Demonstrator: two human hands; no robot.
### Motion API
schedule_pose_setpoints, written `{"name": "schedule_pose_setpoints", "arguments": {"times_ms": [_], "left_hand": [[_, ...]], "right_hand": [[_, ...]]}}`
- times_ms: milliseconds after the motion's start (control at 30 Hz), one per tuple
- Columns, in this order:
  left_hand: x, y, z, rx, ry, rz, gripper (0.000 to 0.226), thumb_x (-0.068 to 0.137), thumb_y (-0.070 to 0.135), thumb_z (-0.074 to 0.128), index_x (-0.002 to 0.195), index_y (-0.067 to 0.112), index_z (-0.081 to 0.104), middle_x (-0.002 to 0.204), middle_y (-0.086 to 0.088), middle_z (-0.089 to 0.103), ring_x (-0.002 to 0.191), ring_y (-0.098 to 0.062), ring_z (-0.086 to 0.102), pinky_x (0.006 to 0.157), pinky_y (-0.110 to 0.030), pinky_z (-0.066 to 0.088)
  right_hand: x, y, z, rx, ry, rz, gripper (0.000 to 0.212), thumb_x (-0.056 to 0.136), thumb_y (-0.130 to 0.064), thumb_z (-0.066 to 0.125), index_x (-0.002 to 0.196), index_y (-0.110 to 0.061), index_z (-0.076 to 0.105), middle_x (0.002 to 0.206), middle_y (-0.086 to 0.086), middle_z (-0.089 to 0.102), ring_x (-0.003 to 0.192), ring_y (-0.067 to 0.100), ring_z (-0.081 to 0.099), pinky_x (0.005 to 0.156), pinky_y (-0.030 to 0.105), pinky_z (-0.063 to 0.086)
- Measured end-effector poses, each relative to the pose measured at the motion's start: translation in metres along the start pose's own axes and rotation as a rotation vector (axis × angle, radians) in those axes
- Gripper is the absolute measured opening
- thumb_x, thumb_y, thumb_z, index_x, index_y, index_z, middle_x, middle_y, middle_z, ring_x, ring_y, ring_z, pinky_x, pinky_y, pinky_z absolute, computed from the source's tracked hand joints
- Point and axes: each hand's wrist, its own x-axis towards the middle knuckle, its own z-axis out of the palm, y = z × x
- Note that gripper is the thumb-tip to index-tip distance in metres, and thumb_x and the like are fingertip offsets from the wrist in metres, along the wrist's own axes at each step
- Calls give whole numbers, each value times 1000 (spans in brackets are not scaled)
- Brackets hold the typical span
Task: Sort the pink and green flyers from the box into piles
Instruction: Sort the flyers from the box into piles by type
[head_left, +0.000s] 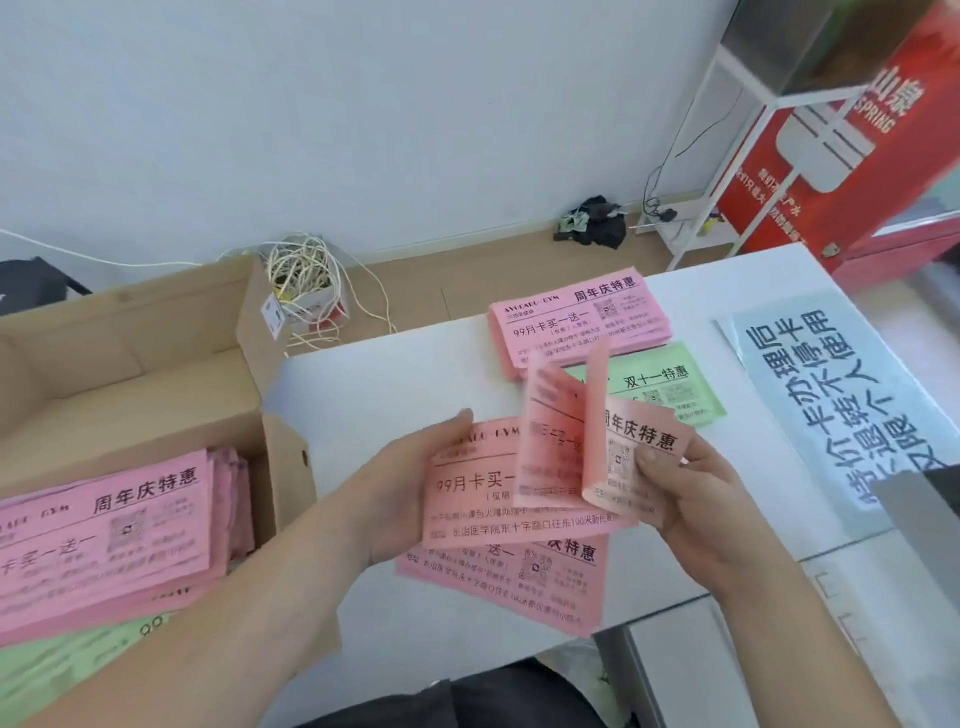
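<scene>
wall (363, 104): plain white, far side, evenly lit
floor (467, 291): light wood tone, strip between wall and table
table (363, 395): white top, centre to right
shelf frame (773, 101): white metal, far right
red panel (831, 171): white lettering, far right, leaning
cords (306, 275): white tangle, far centre-left
dark clutter (597, 221): on floor at wall base
printed sign (831, 405): on table, right, large black characters

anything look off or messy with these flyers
Mildly. The far pink flyer pile on the white table is fanned, edges not squared. In the cardboard box, green flyers lie under the pink stack, unsorted. Beyond it, white cables sit in a tangle. The pink flyers in hand look fine.
</scene>
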Motion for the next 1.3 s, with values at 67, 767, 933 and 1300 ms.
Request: {"name": "schedule_pose_setpoints", "arguments": {"times_ms": [67,767,933,1300], "left_hand": [[-3,4,-6,101,74,95,33,106,27,54,129,10,72,130,-21,70,117,-38,69,93,-45,57],[-48,36,-32,411,882,592,16,95,17,75,83,25,80,76,3,79,69,-16,76,65,-36,63],[-54,34,-38,517,914,566,8,97,22,73,92,26,78,76,3,79,63,-15,74,53,-26,57],[-81,32,-47,659,860,443,15,101,22,66,97,34,75,68,16,75,52,0,63,49,-17,47]], "right_hand": [[6,-3,3,-45,30,-11,22,97,5,57,112,-6,69,112,23,76,89,32,77,70,44,65],[38,-23,18,-102,176,-121,24,96,-2,66,118,-9,73,104,8,80,83,20,77,71,37,63],[42,-31,26,-124,140,-132,27,96,-1,66,121,-9,73,110,10,79,91,24,76,83,44,59],[78,-59,95,-235,-18,-171,34,89,3,74,122,-3,67,109,13,79,101,31,77,86,54,62]]}}
